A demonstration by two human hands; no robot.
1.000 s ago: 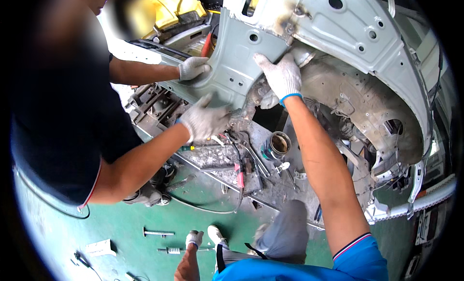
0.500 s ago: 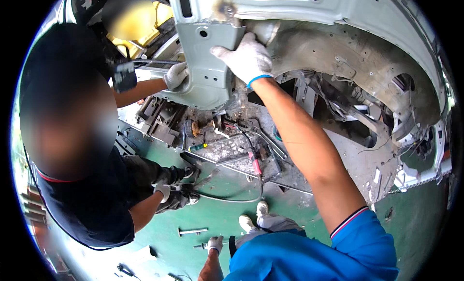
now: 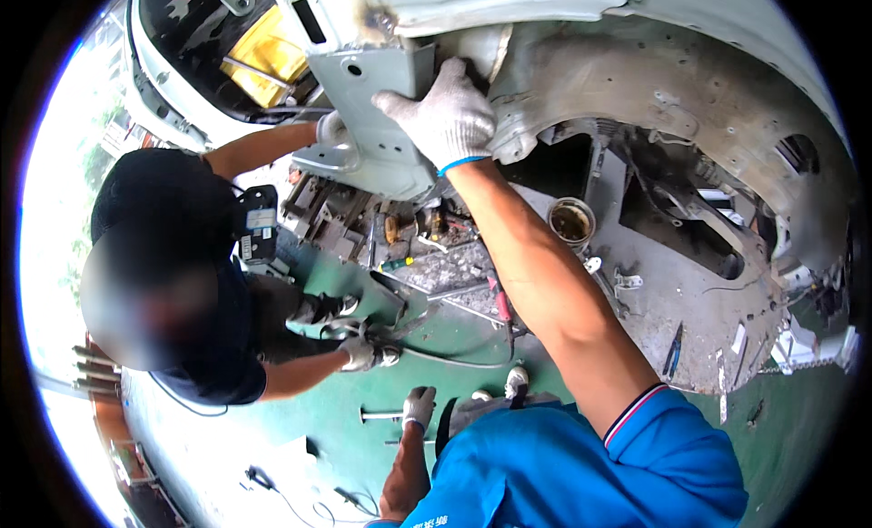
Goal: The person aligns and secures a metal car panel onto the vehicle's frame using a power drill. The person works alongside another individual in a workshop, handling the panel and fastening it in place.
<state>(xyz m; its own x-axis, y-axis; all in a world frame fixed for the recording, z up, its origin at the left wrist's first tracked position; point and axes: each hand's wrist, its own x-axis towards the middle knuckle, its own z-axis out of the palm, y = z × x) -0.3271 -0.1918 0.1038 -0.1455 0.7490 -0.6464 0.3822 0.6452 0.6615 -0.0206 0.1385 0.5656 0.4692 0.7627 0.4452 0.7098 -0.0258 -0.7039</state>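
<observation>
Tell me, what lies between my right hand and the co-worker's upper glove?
Only bare grey panel: right hand and co-worker's glove both press it, in the head view.

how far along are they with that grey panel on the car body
Done: the grey panel is raised against the car body. In hand: the right hand presses flat on the panel's edge, and a co-worker's gloved hand steadies its other side. The left hand hangs low over the green floor, holding nothing. Left: no fastening is visible, and tools lie scattered on the floor.
</observation>
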